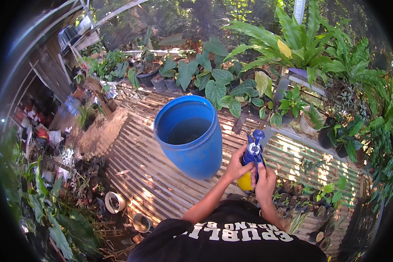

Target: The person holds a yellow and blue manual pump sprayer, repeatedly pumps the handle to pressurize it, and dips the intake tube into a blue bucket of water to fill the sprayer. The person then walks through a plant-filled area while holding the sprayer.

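A pump pressure sprayer [254, 149] with a blue top, a blue plunger knob and a yellow tank [245, 182] is held upright in front of my body. My left hand [237, 165] wraps around the blue head from the left. On the right side, my right hand [264, 180] grips the sprayer's blue handle, its fingers partly hidden behind it. Just left of my hands stands a large blue plastic drum [191, 160], open at the top. Dark water [189, 130] lies inside it, below the rim.
Corrugated sheets [140, 163] cover the ground around the drum. Potted broad-leaved plants [216, 91] line the far side, near a large fern [294, 49]. White pots [115, 202] stand at lower left. Small seedling bags [294, 196] sit at right. Soil [101, 134] is heaped left.
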Demonstrator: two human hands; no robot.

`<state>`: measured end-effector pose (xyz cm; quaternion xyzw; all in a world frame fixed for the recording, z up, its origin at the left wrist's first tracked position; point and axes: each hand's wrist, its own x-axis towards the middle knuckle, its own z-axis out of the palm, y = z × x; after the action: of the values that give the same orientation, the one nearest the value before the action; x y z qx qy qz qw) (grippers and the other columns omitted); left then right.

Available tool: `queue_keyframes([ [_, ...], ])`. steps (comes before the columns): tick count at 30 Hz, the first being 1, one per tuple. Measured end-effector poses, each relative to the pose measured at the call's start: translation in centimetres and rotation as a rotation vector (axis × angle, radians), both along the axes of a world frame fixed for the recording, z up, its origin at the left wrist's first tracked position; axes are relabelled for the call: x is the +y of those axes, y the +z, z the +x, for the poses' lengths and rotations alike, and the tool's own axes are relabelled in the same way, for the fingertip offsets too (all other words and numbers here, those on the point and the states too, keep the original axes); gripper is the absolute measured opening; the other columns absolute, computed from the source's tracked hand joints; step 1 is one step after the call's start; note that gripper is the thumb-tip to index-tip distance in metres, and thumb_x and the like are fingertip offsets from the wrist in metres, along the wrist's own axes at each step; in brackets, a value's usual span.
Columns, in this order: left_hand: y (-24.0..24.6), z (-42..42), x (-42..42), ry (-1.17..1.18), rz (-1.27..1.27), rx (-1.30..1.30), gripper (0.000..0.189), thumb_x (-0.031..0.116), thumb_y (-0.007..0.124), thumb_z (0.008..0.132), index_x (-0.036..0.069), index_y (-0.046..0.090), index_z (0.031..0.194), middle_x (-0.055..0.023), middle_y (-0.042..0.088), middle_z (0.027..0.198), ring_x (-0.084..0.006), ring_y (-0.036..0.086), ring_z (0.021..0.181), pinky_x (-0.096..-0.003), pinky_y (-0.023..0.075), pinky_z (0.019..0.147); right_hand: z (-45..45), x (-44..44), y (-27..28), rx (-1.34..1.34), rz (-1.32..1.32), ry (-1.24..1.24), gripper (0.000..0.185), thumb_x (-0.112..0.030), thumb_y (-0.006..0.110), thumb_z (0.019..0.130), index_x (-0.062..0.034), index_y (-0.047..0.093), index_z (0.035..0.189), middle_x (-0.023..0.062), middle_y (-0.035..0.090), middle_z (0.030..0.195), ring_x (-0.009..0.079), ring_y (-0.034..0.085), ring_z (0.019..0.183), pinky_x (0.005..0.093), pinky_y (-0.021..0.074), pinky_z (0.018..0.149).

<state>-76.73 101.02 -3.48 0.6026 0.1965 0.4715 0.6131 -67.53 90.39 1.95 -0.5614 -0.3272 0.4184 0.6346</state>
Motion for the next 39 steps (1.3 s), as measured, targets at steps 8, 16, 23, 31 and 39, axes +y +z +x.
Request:
queue_keyframes([
  [8,-0.5,0.9,3.1,0.111,0.027,0.015,0.051,0.004,0.067,0.078,-0.003,0.055,0.127,-0.0054,0.065,0.102,-0.01,0.06,0.092,-0.0278,0.0489,0.086,2.4,4.3,-0.1,0.001,0.006,0.113,0.036,-0.023,0.05,0.106,0.0011,0.063,0.082,-0.0005,0.05,0.056,0.006,0.043,0.044,0.0239,0.0316,0.041],
  [16,-1.1,1.4,4.7,0.18,-0.005,-0.057,0.051,0.003,0.068,0.078,-0.003,0.055,0.127,-0.0048,0.065,0.102,-0.0097,0.06,0.092,-0.0276,0.0489,0.086,3.0,6.6,-0.3,0.05,0.001,0.193,0.036,-0.023,0.05,0.106,-0.0001,0.062,0.081,-0.0012,0.05,0.057,0.0052,0.042,0.045,0.0234,0.0308,0.042],
  [23,-0.2,1.0,5.9,0.091,-0.011,-0.029,0.051,0.002,0.067,0.078,-0.003,0.055,0.126,-0.004,0.065,0.1,-0.0083,0.058,0.091,-0.0258,0.0485,0.084,2.0,7.0,-0.4,0.025,0.003,0.07,0.036,-0.024,0.05,0.106,-0.0012,0.061,0.081,-0.0013,0.05,0.057,0.0053,0.042,0.045,0.0233,0.0308,0.04],
  [31,-1.8,1.0,7.7,-0.217,-0.073,-0.027,0.06,0.002,0.069,0.08,-0.002,0.05,0.136,-0.0044,0.063,0.115,-0.01,0.057,0.105,-0.0297,0.0458,0.097,-0.4,6.6,-0.4,0.009,-0.014,-0.173,0.037,-0.027,0.05,0.106,-0.0023,0.061,0.08,-0.0008,0.05,0.057,0.0053,0.043,0.044,0.0221,0.0326,0.04],
  [39,-1.1,-1.5,8.6,-0.269,-0.031,-0.036,0.051,0.009,0.072,0.075,-0.003,0.058,0.122,-0.0057,0.067,0.099,-0.0095,0.059,0.087,-0.0279,0.0498,0.083,-5.0,6.5,-0.6,-0.013,0.003,-0.305,0.039,-0.028,0.049,0.107,-0.0023,0.059,0.08,-0.0011,0.048,0.057,0.0059,0.043,0.045,0.0225,0.0321,0.041],
])
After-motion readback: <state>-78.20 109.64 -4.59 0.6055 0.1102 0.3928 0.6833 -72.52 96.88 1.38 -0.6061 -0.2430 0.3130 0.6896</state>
